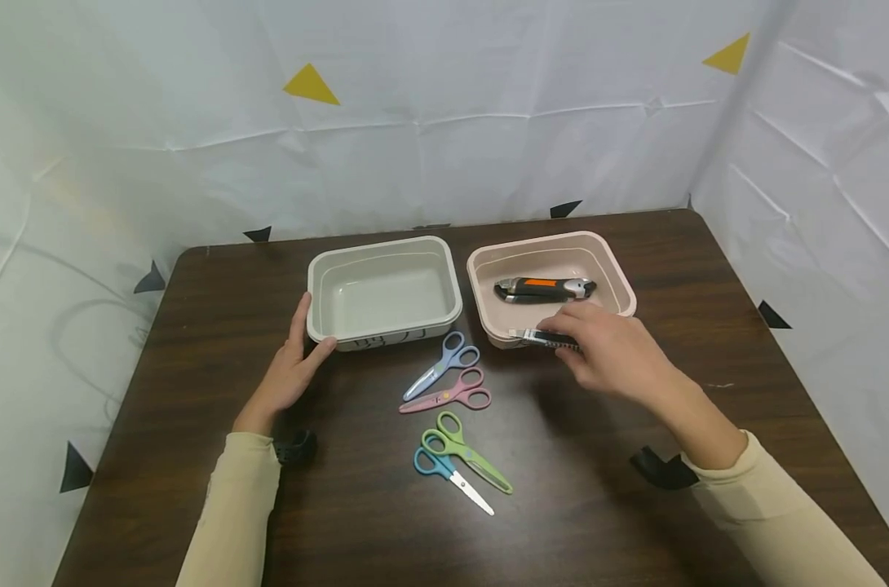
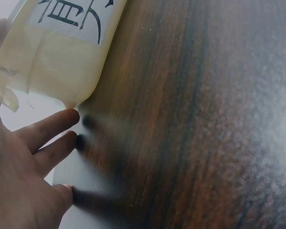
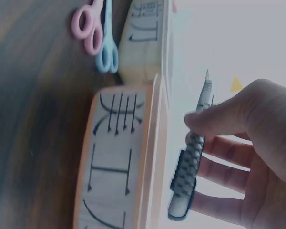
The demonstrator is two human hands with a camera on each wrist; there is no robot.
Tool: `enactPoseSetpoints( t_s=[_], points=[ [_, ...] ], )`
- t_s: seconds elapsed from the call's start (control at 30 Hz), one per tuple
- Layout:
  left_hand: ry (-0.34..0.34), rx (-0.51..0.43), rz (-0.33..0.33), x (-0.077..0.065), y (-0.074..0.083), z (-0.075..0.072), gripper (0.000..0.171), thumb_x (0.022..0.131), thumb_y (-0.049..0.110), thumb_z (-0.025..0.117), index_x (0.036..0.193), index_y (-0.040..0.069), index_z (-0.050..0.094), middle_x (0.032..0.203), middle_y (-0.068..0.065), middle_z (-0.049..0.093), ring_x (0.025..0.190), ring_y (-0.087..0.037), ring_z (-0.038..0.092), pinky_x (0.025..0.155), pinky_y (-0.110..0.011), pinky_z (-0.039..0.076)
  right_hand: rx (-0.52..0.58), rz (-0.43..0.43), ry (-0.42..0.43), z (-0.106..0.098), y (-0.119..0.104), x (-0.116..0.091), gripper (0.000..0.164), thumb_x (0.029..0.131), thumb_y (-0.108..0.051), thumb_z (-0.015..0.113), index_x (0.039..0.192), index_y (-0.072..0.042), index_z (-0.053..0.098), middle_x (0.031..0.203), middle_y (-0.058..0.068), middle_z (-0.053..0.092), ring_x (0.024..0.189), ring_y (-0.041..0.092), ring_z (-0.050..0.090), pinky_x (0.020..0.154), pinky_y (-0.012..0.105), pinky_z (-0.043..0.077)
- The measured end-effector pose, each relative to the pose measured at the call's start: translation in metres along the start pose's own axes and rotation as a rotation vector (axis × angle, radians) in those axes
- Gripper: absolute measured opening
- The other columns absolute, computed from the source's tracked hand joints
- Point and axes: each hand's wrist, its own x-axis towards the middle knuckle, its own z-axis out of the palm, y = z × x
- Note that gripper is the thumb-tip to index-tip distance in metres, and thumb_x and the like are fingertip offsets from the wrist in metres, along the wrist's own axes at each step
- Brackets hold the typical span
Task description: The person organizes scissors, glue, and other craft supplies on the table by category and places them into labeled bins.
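My right hand (image 1: 612, 346) pinches a black and silver utility knife (image 3: 187, 167) between thumb and fingers, over the front rim of the pink bin (image 1: 621, 285). The right wrist view shows its textured handle and pointed tip. Inside that bin lies a black, orange and silver cutter (image 1: 543, 288), with another dark handle partly hidden against it. My left hand (image 1: 286, 375) rests at the near left corner of the grey bin (image 1: 378, 285), thumb at the front rim and fingers along the side. In the left wrist view, the extended fingers (image 2: 55, 129) sit right by the bin's corner.
In front of the bins lie blue-lavender scissors (image 1: 444, 365), pink scissors (image 1: 452, 393), green scissors (image 1: 462, 448) and teal-handled scissors (image 1: 444, 469). Paper labels with dark characters mark the bins' front walls. White sheeting (image 1: 415, 163) encloses the back and sides of the dark wooden table (image 1: 562, 522).
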Motion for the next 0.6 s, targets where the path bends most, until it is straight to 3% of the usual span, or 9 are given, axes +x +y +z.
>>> enactPoseSetpoints(
  t_s=[0.33, 0.6],
  points=[
    [-0.002, -0.006, 0.007, -0.001, -0.001, 0.000, 0.082, 0.099, 0.048, 0.053, 0.153, 0.049, -0.008, 0.164, 0.001, 0.005, 0.144, -0.041, 0.019, 0.105, -0.072, 0.018, -0.036, 0.049, -0.038, -0.002, 0.028, 0.030, 0.037, 0.085, -0.003, 0.067, 0.121, -0.012, 0.068, 0.108, 0.006, 0.061, 0.092, 0.025, 0.059, 0.058, 0.048, 0.049],
    [-0.002, -0.005, 0.010, -0.001, 0.001, -0.001, 0.082, 0.099, 0.048, 0.053, 0.154, 0.047, -0.007, 0.164, 0.000, 0.005, 0.145, -0.040, 0.017, 0.105, -0.072, 0.017, -0.032, 0.070, -0.080, 0.014, 0.051, 0.052, 0.035, 0.086, 0.001, 0.063, 0.119, -0.010, 0.069, 0.110, 0.009, 0.063, 0.105, 0.032, 0.059, 0.078, 0.049, 0.048]
  ],
)
